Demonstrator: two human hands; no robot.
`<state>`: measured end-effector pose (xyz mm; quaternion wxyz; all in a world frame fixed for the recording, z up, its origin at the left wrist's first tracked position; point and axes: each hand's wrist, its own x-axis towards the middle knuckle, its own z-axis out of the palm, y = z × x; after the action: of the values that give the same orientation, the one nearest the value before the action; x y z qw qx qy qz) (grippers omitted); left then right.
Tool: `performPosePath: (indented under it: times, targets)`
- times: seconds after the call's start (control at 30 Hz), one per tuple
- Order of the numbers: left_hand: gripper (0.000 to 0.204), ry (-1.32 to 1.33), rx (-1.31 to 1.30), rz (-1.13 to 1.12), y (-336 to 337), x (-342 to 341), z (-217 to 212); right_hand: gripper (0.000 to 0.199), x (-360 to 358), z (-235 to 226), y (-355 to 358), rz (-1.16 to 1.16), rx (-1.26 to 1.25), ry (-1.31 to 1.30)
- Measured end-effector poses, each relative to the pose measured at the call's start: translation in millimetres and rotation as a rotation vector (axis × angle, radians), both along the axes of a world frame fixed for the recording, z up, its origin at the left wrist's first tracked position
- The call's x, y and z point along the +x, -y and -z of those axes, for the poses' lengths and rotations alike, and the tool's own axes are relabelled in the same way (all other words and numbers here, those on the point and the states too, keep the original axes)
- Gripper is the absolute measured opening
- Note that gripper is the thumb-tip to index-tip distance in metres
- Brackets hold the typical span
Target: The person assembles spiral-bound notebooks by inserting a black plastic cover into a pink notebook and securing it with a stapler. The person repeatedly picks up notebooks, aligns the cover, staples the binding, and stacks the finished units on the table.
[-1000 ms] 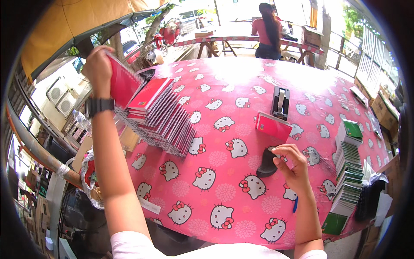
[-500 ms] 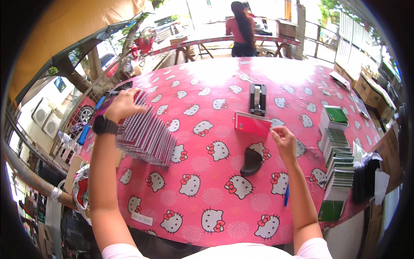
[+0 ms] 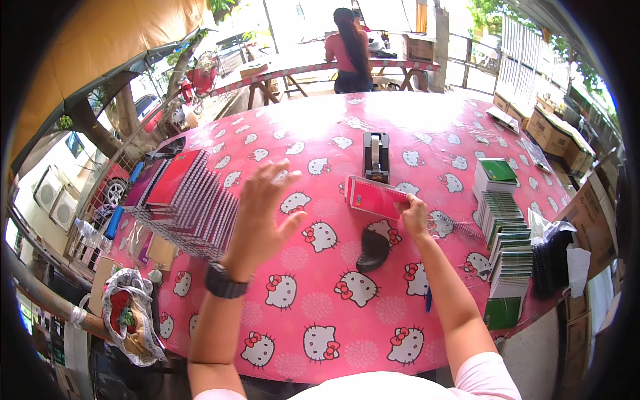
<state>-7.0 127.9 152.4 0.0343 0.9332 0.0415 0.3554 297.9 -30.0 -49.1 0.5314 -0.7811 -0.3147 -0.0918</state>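
Observation:
My left hand (image 3: pixel 261 212), with a black watch on the wrist, hovers over the pink cartoon-cat tablecloth (image 3: pixel 320 333), fingers spread and holding nothing. Just to its left lies a slanted stack of red spiral notebooks (image 3: pixel 187 200). My right hand (image 3: pixel 412 215) grips the near corner of a single red notebook (image 3: pixel 373 196) lying on the table. A black curved object (image 3: pixel 372 249) rests just below that hand. A tape dispenser (image 3: pixel 376 156) stands beyond the red notebook.
Stacks of green notebooks (image 3: pixel 503 227) run along the table's right side, next to a black bundle (image 3: pixel 553 260) and cardboard boxes (image 3: pixel 553 130). A person in a pink top (image 3: pixel 349 53) stands at another table behind. A bag (image 3: pixel 127 320) hangs at the left edge.
My left hand left the red notebook stack and swung right to the table's middle, open. My right hand stays on the single red notebook.

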Motion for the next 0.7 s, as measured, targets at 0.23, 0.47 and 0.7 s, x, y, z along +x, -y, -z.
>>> performPosePath:
  times: [0.23, 0.47, 0.7]
  targets:
    - [0.052, 0.093, -0.348, -0.026, 27.4, 12.7, 80.6, 0.014, -14.7, -29.3, 30.3, 0.079, 0.002, 0.092]
    - [0.059, 0.166, -0.554, -0.04, 50.7, 25.5, 114.2, 0.024, -27.7, -28.4, 30.7, 0.049, -0.016, 0.002]
    - [0.061, 0.165, -0.595, -0.048, 50.0, 33.5, 125.8, 0.026, 11.7, 5.1, 22.4, -0.049, 0.065, -0.258]
